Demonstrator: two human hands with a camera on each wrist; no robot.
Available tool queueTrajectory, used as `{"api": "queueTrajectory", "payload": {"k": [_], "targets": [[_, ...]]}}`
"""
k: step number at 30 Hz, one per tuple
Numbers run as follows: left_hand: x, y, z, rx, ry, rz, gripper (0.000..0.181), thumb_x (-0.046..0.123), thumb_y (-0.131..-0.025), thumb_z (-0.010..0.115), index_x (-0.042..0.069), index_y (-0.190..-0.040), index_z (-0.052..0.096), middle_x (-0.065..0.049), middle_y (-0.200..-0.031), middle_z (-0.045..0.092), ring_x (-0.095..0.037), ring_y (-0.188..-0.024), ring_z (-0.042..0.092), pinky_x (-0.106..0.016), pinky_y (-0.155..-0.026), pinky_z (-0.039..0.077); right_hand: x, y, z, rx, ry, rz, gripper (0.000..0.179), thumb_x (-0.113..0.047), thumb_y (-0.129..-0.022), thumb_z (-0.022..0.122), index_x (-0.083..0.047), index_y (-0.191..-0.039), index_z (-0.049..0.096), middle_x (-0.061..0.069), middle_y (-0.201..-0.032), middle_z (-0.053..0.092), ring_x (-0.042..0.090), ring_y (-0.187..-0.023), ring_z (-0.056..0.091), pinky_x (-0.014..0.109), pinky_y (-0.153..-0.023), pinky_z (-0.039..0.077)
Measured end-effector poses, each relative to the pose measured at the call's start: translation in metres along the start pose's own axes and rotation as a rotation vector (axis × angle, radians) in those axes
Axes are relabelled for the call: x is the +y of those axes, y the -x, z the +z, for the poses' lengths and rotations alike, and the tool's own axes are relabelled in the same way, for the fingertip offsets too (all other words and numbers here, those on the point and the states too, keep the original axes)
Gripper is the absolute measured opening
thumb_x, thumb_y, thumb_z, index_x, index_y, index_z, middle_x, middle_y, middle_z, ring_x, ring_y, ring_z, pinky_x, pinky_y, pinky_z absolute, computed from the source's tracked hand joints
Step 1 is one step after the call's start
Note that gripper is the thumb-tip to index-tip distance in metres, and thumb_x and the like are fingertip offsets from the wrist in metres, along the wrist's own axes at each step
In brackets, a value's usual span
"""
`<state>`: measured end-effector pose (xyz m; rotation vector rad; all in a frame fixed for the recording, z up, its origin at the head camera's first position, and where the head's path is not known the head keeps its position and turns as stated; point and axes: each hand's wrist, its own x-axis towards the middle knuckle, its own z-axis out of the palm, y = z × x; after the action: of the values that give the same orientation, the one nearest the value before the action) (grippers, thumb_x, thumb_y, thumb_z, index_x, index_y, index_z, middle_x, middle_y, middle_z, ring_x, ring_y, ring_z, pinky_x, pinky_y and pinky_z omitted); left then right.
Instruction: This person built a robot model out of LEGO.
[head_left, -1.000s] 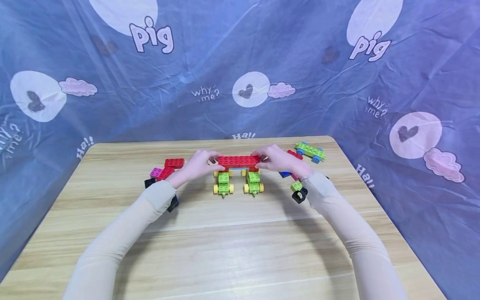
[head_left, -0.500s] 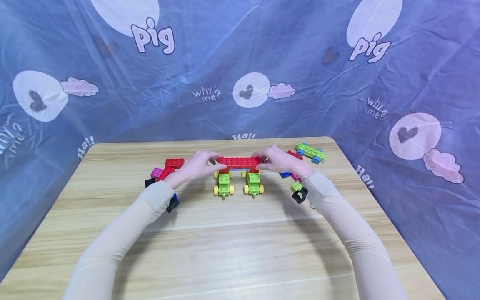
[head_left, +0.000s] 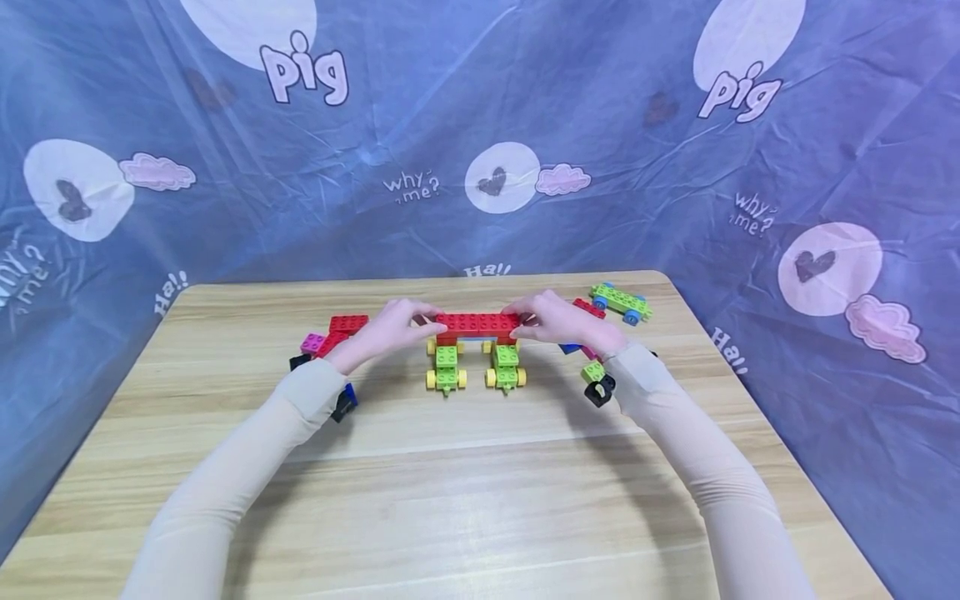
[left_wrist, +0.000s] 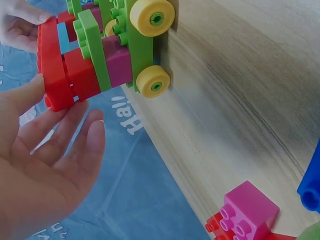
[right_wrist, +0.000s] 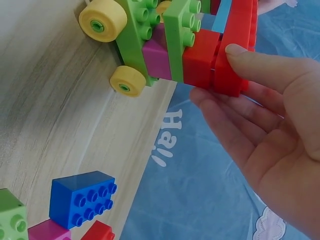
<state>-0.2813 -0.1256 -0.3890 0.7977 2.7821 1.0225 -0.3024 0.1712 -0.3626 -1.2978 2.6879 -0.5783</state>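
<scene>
Two wheeled bases with yellow wheels, a left green base [head_left: 447, 379] and a right green base [head_left: 507, 377], stand side by side in mid-table. Across both runs a row of red bricks [head_left: 477, 323], studs up. The left hand [head_left: 396, 327] grips its left end between thumb and fingers. At the other end, the right hand [head_left: 553, 318] holds it the same way, thumb on the near face. Below the row, the left wrist view shows a purple brick [left_wrist: 117, 65] and a light blue brick [left_wrist: 63, 37] built into the structure.
Left lie red bricks [head_left: 349, 325], a pink brick [head_left: 312, 343] and black and blue pieces [head_left: 345, 403]. Right are a blue brick [right_wrist: 82, 197], a green brick [head_left: 592, 372] and a black piece [head_left: 600, 390]. A green base with blue wheels [head_left: 621, 303] stands at back right.
</scene>
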Motion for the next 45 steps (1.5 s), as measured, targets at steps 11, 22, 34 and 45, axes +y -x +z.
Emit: {"api": "queueTrajectory", "payload": {"k": [11,22,34,45], "targets": [[0.0014,-0.0021,-0.0005,-0.035,-0.047,-0.030,0.046,0.029,-0.096,0.065,-0.004,-0.129,0.062,-0.021,-0.122,0.070,-0.028,-0.100,0.071,-0.040,-0.089,0.059,-0.0010,0.0005,0.0002,-0.002,0.005,0.008,0.039,-0.010,-0.089,0.072,0.007,-0.123,0.065,0.024,-0.119,0.070,0.030,-0.098,0.074,0.039,-0.087,0.060],[0.0071,-0.0025,-0.0048,-0.084,-0.111,-0.032,0.046,0.027,-0.097,0.064,-0.005,-0.129,0.062,-0.021,-0.121,0.070,-0.027,-0.095,0.072,-0.039,-0.087,0.059,-0.0069,0.0009,0.0020,-0.013,0.086,-0.004,0.042,-0.015,-0.093,0.069,0.008,-0.127,0.062,0.023,-0.117,0.071,0.009,-0.060,0.050,0.030,-0.068,0.052],[0.0064,-0.0055,-0.0022,-0.076,-0.111,-0.043,0.046,0.029,-0.097,0.064,-0.003,-0.130,0.062,-0.020,-0.122,0.070,-0.027,-0.097,0.071,-0.039,-0.086,0.059,-0.0065,0.0001,-0.0021,0.075,0.085,-0.038,0.025,-0.005,-0.088,0.072,0.004,-0.111,0.072,0.020,-0.104,0.075,0.028,-0.091,0.072,0.040,-0.078,0.061],[0.0072,-0.0059,-0.0042,-0.090,-0.091,-0.050,0.045,0.028,-0.096,0.065,-0.003,-0.129,0.062,-0.020,-0.119,0.071,-0.026,-0.090,0.071,-0.038,-0.082,0.059,-0.0088,0.0001,0.0003,0.105,0.071,-0.011,0.027,-0.008,-0.086,0.074,0.003,-0.110,0.073,0.020,-0.103,0.074,0.030,-0.089,0.071,0.041,-0.077,0.060]]}}
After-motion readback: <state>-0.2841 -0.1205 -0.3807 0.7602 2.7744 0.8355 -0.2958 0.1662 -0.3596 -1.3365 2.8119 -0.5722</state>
